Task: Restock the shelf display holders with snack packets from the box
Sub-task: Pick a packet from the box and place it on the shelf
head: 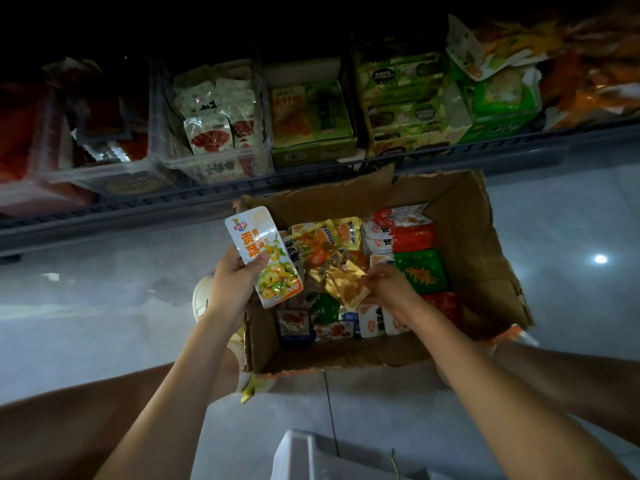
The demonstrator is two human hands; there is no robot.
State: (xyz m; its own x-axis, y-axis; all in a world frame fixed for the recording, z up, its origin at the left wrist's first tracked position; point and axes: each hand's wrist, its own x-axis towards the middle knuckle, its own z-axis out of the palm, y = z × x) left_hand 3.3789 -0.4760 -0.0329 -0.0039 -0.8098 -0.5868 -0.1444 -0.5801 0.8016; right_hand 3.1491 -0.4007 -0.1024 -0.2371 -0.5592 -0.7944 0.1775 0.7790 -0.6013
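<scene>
A torn cardboard box (485, 237) sits on the floor below the shelf, filled with several snack packets in gold, red, green and white. My left hand (235, 278) grips a white-and-orange snack packet (265, 254) over the box's left edge. My right hand (388, 285) reaches into the box and pinches a gold packet (348, 284). On the shelf above stand clear display holders (214, 161) and green display cartons (311, 154) holding packets.
The dark shelf rail (311, 174) runs across above the box. A glossy tiled floor (104, 306) surrounds it. My knees flank the box at the lower left and right. A white object (311, 455) lies at the bottom centre.
</scene>
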